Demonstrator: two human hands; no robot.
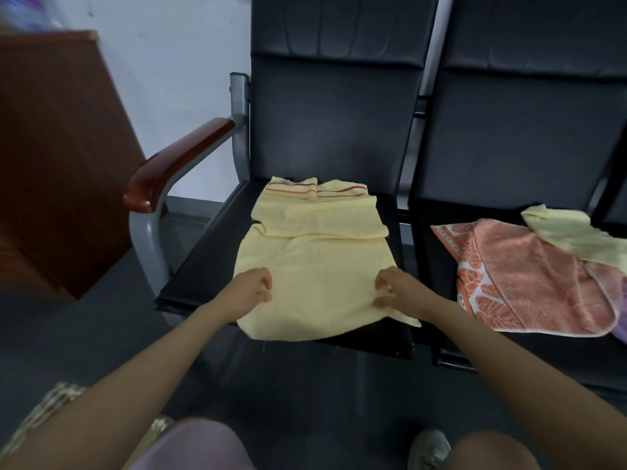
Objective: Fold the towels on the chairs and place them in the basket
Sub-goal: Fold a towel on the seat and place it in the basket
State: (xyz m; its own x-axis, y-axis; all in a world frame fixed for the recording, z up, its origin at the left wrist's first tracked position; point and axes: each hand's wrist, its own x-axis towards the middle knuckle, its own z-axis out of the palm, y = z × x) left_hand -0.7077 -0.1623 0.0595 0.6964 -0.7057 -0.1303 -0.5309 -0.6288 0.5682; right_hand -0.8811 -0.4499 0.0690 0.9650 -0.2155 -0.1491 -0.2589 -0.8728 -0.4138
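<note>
Dark chairs (332,130) span the frame; left hand (252,290) and right hand (395,293) each pinch the centre yellow towel (319,252), orange towel (529,283) at right, wooden cabinet (51,147) upper left.

armrest (176,164) left, bare seat (210,262) beside

Left hand (250,293) and right hand (395,292), arms outstretched, pinch the towel (315,256).

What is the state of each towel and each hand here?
Striped yellow towel: far end folded over, near end flat.
Orange towel: spread flat, unfolded.
Other yellow towel: crumpled, partly on the orange towel.
Left hand: pinches the striped yellow towel.
Right hand: pinches it too.
</note>
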